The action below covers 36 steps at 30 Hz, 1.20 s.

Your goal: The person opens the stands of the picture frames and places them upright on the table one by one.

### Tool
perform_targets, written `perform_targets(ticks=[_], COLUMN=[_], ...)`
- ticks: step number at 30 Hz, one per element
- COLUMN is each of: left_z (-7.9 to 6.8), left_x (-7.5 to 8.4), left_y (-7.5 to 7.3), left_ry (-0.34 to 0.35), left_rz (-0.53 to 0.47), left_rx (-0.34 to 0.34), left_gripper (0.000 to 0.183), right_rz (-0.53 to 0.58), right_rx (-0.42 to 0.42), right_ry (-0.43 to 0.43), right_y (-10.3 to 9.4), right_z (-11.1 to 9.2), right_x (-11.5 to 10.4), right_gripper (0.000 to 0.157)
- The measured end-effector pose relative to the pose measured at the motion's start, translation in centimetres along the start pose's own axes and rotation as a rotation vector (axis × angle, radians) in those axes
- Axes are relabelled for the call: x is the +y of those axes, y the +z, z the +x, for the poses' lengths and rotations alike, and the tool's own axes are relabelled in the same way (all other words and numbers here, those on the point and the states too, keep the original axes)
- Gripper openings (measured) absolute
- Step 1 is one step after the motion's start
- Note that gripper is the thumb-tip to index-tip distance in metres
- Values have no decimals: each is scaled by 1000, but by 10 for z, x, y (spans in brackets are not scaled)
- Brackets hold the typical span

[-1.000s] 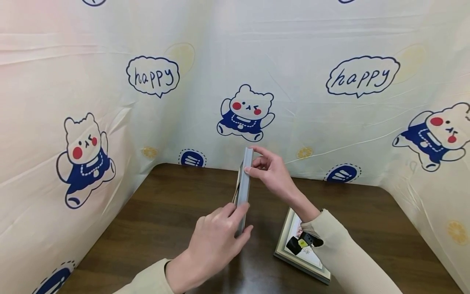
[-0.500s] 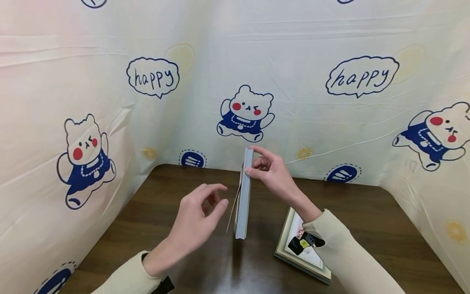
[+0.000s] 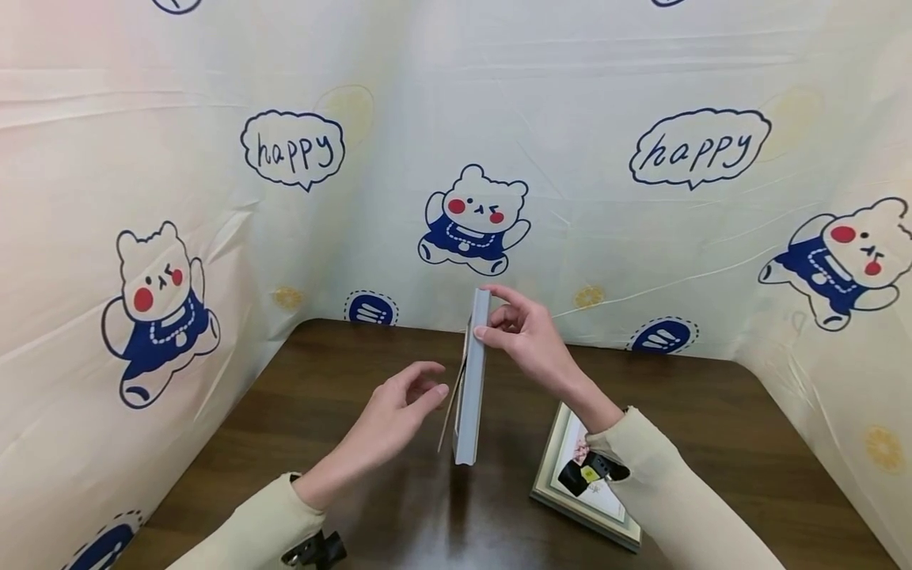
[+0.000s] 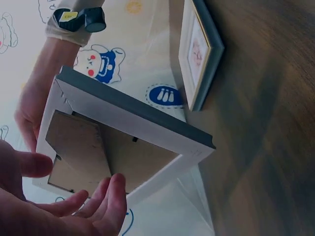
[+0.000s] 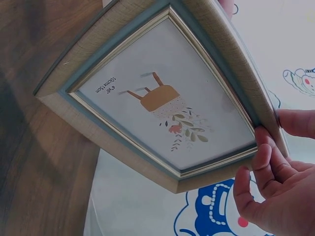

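Plainly enough, the work happens over a dark brown table [image 3: 321,388], wood-grained, with rounded far corners and a dull sheen toward the near side. Pale cloth [image 3: 570,87] rises behind it and along both sides, creased in places and printed with winking bears [image 3: 473,226], speech bubbles [image 3: 294,150] reading "happy" and small orange slices [image 3: 288,298].

Around the middle of the table a picture frame [image 3: 472,380] is held up on edge, its side toward the head camera; whether its lower edge touches the wood, I cannot tell. The right hand [image 3: 523,336] pinches it near the top between thumb and fingers. The left hand [image 3: 395,412] grips nothing — its fingers are loosely bent, just beside the brown stand [image 4: 78,140], which angles out from the back. On the front, a print [image 5: 170,113] shows flowers over an orange seat.

To the right, a second frame [image 3: 587,520] lies face up on the table, partly hidden by the right sleeve [image 3: 684,483] and its wrist camera [image 3: 591,473].
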<state>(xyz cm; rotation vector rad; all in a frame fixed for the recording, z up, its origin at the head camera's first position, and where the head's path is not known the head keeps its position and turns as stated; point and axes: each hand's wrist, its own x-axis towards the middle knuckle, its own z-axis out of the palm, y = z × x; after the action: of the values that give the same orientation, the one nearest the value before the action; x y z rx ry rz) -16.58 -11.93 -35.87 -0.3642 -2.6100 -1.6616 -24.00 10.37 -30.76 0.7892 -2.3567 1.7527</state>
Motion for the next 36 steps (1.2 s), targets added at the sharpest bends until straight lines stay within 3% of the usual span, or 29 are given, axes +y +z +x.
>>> perform_targets(ticks=[8, 23, 36], left_z=[1, 4, 4], left_x=[1, 1, 2], left_y=[-2, 1, -2], left_ry=[6, -12, -37], left_rz=[-77, -68, -159], left_rx=[-98, -148, -199], left_gripper=[45, 48, 47], right_rz=[5, 9, 14], right_rx=[3, 1, 3], right_ry=[1, -3, 6], right_y=[0, -1, -1], right_z=[0, 1, -1], right_x=[2, 0, 0], right_gripper=[54, 54, 53])
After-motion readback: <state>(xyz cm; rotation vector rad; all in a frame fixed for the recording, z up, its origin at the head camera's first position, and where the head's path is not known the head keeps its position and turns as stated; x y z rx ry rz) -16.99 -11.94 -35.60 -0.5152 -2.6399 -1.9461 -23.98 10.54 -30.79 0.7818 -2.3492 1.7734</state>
